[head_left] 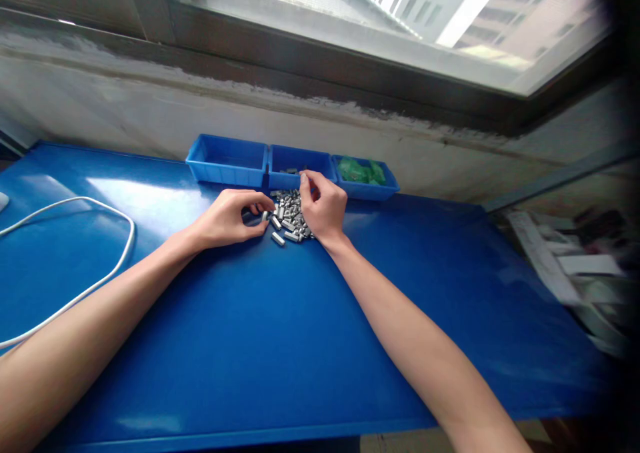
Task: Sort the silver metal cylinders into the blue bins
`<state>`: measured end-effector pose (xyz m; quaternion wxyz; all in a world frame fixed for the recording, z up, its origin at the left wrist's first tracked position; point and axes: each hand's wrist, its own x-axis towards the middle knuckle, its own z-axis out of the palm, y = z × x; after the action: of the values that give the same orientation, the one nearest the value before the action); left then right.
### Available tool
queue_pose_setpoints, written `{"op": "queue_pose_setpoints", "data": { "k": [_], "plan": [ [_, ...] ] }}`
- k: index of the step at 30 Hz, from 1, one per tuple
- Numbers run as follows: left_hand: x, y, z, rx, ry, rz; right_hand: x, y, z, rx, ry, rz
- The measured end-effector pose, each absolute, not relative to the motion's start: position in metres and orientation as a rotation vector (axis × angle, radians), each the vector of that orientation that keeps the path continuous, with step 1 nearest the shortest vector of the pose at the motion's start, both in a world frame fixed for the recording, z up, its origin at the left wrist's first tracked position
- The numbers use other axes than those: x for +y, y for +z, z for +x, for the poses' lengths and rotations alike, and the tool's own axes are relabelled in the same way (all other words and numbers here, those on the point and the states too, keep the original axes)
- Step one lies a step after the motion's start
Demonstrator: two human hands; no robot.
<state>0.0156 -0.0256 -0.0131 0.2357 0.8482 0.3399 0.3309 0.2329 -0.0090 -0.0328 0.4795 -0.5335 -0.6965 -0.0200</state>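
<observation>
A pile of short silvery metal pieces (289,223), several of them rod-like with flat sides, lies on the blue table in front of the bins. At the pile's left edge is my left hand (233,218), its thumb and curved fingers apart around the nearest pieces. My right hand (326,205) is over the pile's right side, with thumb and fingertips pinched together at the front rim of the middle blue bin (303,154). Whatever is in that pinch is too small or hidden to make out. A few small pieces show inside the middle bin.
Left of the middle bin stands another blue bin (227,152). The right bin (367,190) holds green plastic-like material (363,171). A white cable (117,263) loops across the left of the blue table (240,346). Behind the bins rise a wall and a window.
</observation>
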Motion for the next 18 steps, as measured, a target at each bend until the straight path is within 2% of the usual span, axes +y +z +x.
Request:
{"op": "queue_pose_setpoints", "data": {
  "k": [11,18],
  "plan": [
    [-0.022,-0.026,0.018,1.162,1.087,2.310,-0.013,-0.031,0.231,-1.764,-0.059,-1.191],
    [-0.016,-0.021,0.017,1.152,1.241,1.688,-0.013,-0.031,0.231,-1.805,-0.085,-1.096]
  ]
}}
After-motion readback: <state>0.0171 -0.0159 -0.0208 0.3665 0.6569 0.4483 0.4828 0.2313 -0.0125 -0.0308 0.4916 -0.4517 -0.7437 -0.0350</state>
